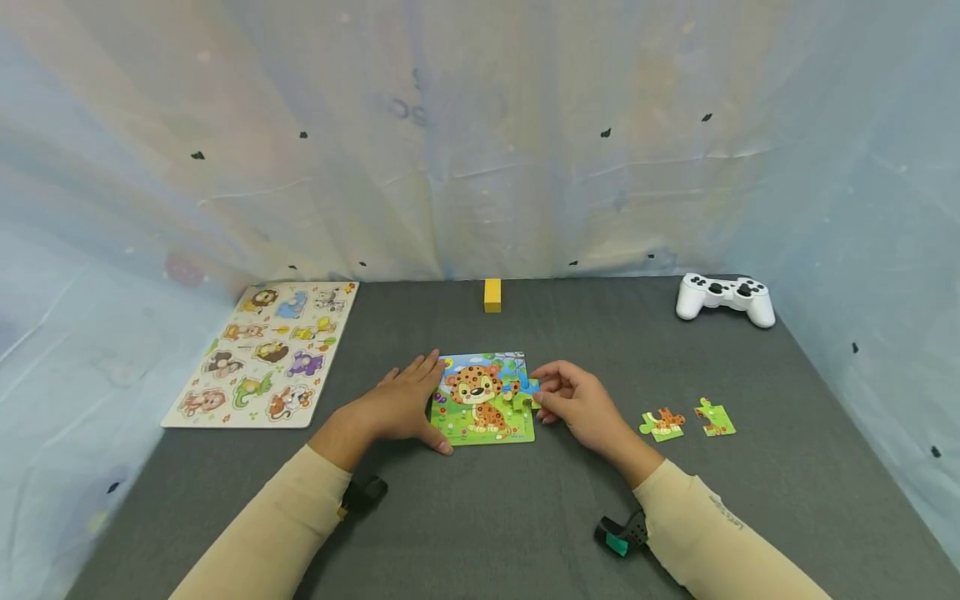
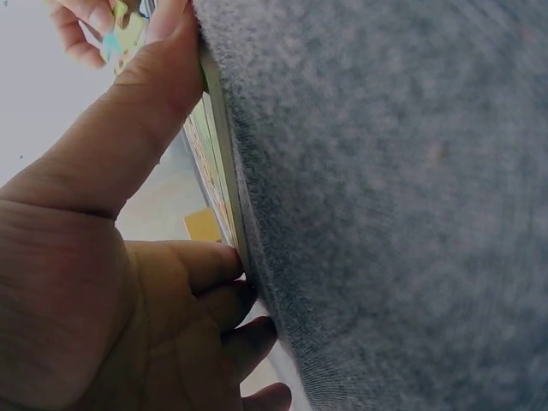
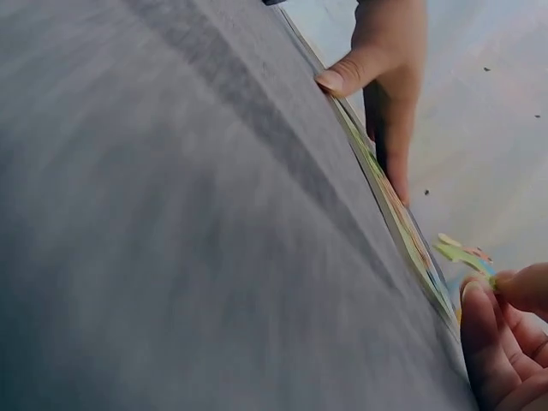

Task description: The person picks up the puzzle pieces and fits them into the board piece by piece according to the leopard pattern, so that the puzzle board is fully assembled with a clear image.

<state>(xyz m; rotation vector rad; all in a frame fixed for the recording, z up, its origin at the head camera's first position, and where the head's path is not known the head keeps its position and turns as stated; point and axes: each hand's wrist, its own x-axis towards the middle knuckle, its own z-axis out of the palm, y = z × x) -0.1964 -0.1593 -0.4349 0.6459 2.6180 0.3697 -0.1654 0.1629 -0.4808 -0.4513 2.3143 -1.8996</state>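
Observation:
A jigsaw puzzle board (image 1: 491,421) with a spotted leopard cub on green grass lies flat on the table. My left hand (image 1: 405,400) rests along its left side, fingers stretched toward the far left corner and thumb at the near left corner. In the left wrist view, the thumb and fingertips of the left hand (image 2: 128,223) touch the board's edge. At the board's right side my right hand (image 1: 573,402) pinches a blue-and-green puzzle piece (image 1: 527,392) between thumb and fingers. The right wrist view shows this puzzle piece (image 3: 462,254) tilted, raised above the board.
Two loose puzzle pieces, one with orange paws (image 1: 663,425) and one mostly green (image 1: 717,418), lie to the right. A wooden animal board (image 1: 258,358) lies at the left, a yellow block (image 1: 492,296) at the back, a white game controller (image 1: 724,298) at the back right.

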